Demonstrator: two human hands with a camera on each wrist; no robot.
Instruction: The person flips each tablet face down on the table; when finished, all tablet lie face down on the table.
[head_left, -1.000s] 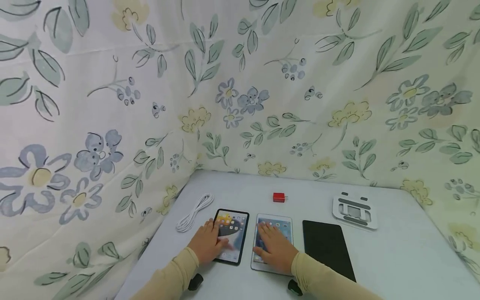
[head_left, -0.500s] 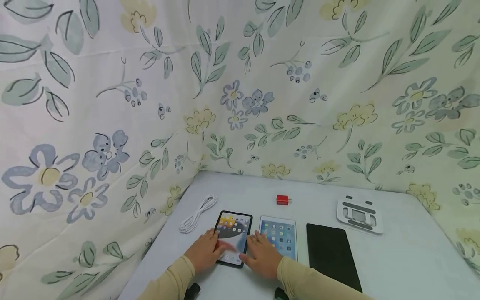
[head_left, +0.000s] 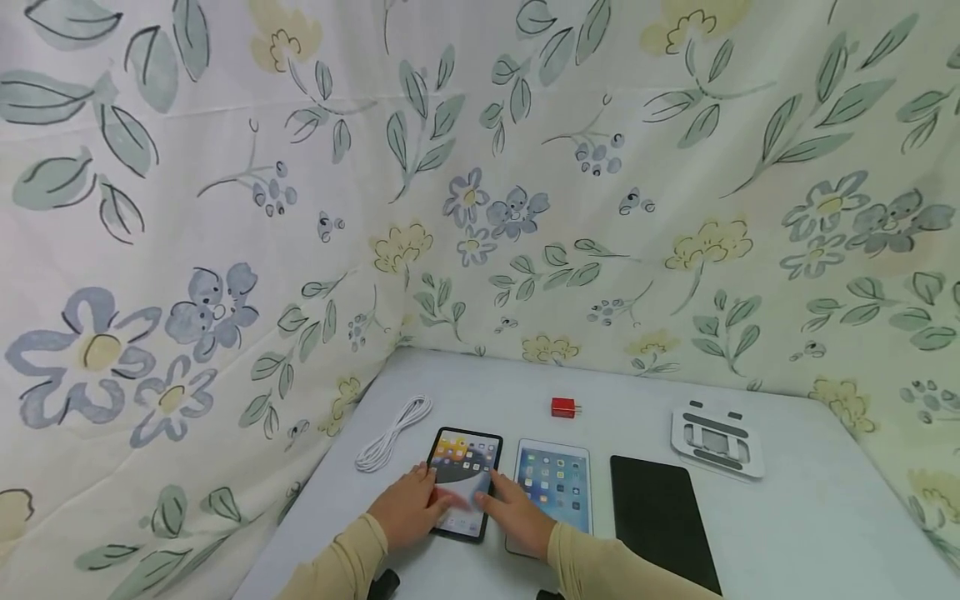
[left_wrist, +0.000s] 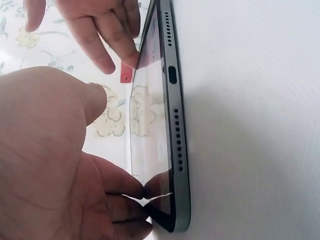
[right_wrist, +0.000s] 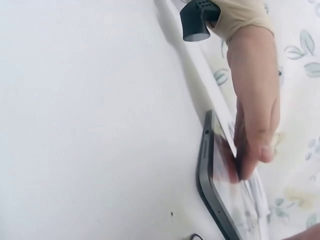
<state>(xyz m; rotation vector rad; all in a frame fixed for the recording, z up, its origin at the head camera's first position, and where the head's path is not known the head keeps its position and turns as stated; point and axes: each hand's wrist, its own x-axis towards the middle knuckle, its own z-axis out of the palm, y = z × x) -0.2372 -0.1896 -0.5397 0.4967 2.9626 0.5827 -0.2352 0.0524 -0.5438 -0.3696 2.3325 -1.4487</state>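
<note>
A black-framed tablet [head_left: 467, 467] lies face up with its screen lit, between my two hands. My left hand [head_left: 405, 507] is at its left edge. In the left wrist view the fingers [left_wrist: 117, 197] reach the tablet's edge [left_wrist: 182, 200], and the thumb stands raised apart from the glass. My right hand [head_left: 521, 517] has its fingertips right at the tablet's right edge, thumb over the screen, and overlaps the lower left of a white-framed tablet [head_left: 557, 482]. In the right wrist view only a corner of my right hand [right_wrist: 306, 234] shows, opposite the left.
A dark flat slab [head_left: 663, 517] lies right of the white-framed tablet. Behind are a red plug adapter [head_left: 563, 407], a coiled white cable [head_left: 393, 435] at left and a white-grey folded stand [head_left: 716, 442] at right. Floral cloth [head_left: 525, 275] hangs around the white table.
My right hand has left the white-framed tablet's screen and moved left to the black-framed tablet's right edge. My left hand has shifted slightly toward that tablet's lower left edge.
</note>
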